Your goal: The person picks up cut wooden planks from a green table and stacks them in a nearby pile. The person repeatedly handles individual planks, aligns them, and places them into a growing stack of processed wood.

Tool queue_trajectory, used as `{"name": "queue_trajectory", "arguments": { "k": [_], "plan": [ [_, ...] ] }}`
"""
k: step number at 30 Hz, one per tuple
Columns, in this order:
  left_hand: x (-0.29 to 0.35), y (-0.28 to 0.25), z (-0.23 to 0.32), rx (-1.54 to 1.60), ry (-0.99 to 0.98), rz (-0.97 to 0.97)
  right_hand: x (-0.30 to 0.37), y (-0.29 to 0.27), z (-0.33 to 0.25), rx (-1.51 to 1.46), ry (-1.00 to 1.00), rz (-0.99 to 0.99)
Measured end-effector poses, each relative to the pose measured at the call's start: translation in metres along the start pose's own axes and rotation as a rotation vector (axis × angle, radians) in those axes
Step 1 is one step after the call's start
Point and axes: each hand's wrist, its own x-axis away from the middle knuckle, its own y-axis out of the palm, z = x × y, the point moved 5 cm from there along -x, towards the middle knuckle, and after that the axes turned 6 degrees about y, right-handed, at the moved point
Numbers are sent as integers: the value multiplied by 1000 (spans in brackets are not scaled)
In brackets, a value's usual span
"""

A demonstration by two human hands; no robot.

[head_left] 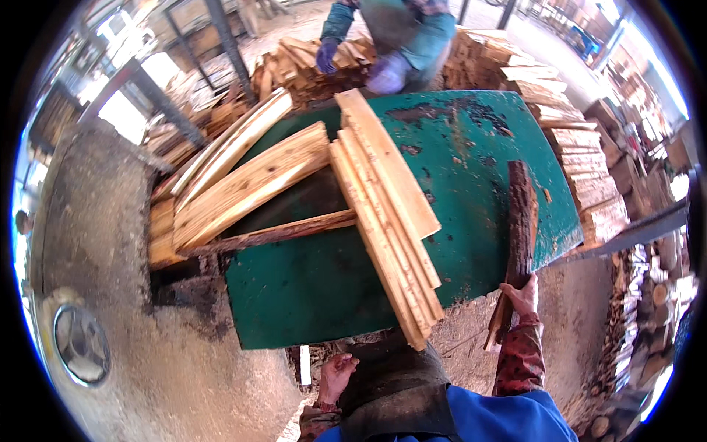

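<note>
My right hand (522, 298) grips the lower part of a long bark-covered piece of wood (520, 214). That piece lies along the right side of the green tabletop (309, 309), its near end jutting past the edge. Close to my body, below the table's front edge, my left hand (337, 377) is loosely curled with nothing visible in it. Mid-table lies a stack of sawn boards (387, 236), with a wider board (390, 166) beside it. More planks (254, 184) slant across the left side, and a bark-edged strip (280, 233) runs between them and the stack.
Across the table a co-worker's gloved hands (388, 74) are near piled wood (309, 62). Stacked split boards (582, 162) line the right side. At left stands a large dusty machine housing (96, 214) with a round handwheel (81, 345). Dark posts (230, 48) rise behind.
</note>
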Motion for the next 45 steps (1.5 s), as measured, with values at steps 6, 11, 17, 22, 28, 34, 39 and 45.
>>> {"name": "queue_trajectory", "arguments": {
  "k": [6, 11, 17, 22, 28, 34, 39, 45],
  "plan": [
    [6, -30, -6, 55, 46, 48, -15, 20, 26, -576, 109, -456],
    [7, -49, -10, 15, 82, 88, 17, 32, 20, -740, 210, -418],
    [8, -57, 14, -100, 89, 75, 86, 8, 15, -736, 192, -250],
    [7, -63, 0, -74, 115, -5, 138, -62, -43, -627, -38, -253],
    [1, -64, 32, -101, 252, -16, 207, -87, -133, -433, -353, -242],
    [3, -77, 40, 31, 336, -13, 277, -20, -229, -129, -712, -504],
    [10, -96, 48, 262, 234, 34, 317, 41, -308, 72, -964, -565],
    [1, -113, 73, 599, 207, 119, 338, 114, -337, 125, -1254, -389]
  ]
}}
